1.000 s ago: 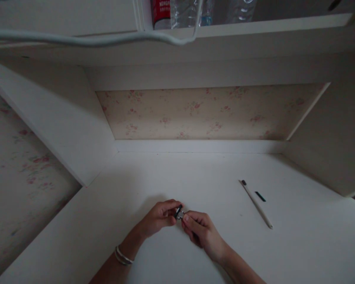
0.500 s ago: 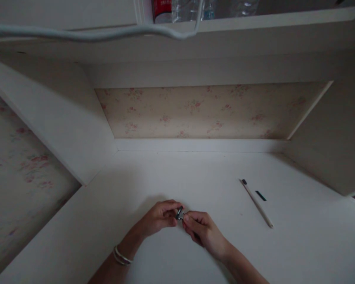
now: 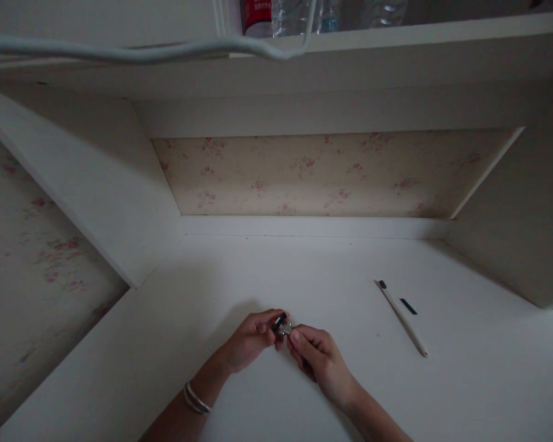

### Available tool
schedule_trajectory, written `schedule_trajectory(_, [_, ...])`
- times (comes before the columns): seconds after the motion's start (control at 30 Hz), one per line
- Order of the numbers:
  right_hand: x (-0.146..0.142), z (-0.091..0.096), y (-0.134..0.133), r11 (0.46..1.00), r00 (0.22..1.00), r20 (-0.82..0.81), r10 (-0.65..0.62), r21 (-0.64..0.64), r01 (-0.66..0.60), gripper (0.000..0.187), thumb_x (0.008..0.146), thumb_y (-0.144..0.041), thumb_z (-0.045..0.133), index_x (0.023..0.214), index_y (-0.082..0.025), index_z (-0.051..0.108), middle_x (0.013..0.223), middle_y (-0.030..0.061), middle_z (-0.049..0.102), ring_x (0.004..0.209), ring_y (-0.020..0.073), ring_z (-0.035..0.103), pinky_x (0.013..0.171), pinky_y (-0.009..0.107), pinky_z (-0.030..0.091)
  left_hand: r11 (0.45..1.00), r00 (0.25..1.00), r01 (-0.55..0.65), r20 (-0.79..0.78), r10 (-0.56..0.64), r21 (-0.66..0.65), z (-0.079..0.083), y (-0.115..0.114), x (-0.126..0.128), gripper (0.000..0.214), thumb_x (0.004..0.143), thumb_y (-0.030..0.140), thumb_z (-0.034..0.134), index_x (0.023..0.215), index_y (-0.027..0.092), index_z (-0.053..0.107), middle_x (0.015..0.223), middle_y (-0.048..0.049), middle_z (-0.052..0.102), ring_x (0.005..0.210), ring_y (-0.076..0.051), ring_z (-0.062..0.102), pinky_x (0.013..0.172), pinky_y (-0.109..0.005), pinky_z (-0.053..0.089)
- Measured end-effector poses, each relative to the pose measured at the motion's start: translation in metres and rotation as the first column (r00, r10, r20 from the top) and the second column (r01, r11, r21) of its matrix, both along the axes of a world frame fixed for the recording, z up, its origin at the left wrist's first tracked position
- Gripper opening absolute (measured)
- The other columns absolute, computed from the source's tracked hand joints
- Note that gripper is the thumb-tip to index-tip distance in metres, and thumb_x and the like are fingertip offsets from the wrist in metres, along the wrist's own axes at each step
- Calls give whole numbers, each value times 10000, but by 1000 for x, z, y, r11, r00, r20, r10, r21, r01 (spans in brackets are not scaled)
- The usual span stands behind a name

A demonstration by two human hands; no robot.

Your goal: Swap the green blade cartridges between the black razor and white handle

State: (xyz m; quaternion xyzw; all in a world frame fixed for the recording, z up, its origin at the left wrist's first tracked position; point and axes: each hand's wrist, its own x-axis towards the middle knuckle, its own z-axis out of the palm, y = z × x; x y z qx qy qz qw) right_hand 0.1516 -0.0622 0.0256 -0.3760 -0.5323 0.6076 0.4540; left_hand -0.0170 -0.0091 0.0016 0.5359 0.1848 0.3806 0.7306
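Above the white tabletop, my left hand (image 3: 252,339), with two light bangles at the wrist, pinches a small black and silver metal piece (image 3: 284,326). Thumb and fingertips of my right hand (image 3: 319,355) grip the silver end of the same piece from the other side. Its exact kind is too small to make out, and the fingertips partly cover it. To the right, apart from both hands, lies a slim white pen-like stick (image 3: 403,320) with a black part near its far end. A short dark strip (image 3: 408,306) rests beside that stick.
The white tabletop (image 3: 276,264) runs back to a floral-papered wall panel (image 3: 304,178). White side panels close in left and right. Overhead, a shelf (image 3: 396,34) carries a red container (image 3: 258,13) and clear plastic bottles (image 3: 295,15). A pale cable (image 3: 133,54) crosses the upper left.
The small metal piece has turned a little between my fingers, showing more of its silver part. My left fingers have closed in on it. The camera has shifted slightly.
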Motion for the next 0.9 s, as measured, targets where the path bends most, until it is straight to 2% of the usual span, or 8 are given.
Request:
schedule_trajectory(0.27, [-2,1,2,999,996,-87,7,-52,-12,423,887,-523,499,712,-145,571,444,-85,326,351,48,217,344,203,127,1000,1000,20,6,-20,-10,-1,1,2,537,657,546,723,934,91,655,755,-38,520,652,-120,458,610,-254,341])
schedule_trajectory(0.5, [-5,0,3,990,991,-135,14,-138,-32,435,852,-552,529,705,-145,570,427,-89,341,326,41,211,318,189,109,1000,1000,19,-14,-19,3,-2,2,1,562,681,548,704,984,80,632,757,-38,521,663,-121,446,612,-247,327])
schedule_trajectory(0.77, [-3,1,4,992,989,-149,-5,-127,-14,425,862,-526,530,702,-136,585,438,-83,359,316,33,226,304,175,125,999,999,30,-30,-30,18,-2,2,1,555,689,555,691,972,83,627,758,-38,517,669,-123,440,615,-245,325])
schedule_trajectory(0.9, [-3,-2,4,986,984,-174,26,-156,-54,411,850,-523,548,705,-140,577,443,-81,373,309,31,222,293,172,119,998,998,43,-41,-41,43,-1,2,1,556,694,561,684,971,83,622,758,-34,512,666,-123,439,612,-246,326])
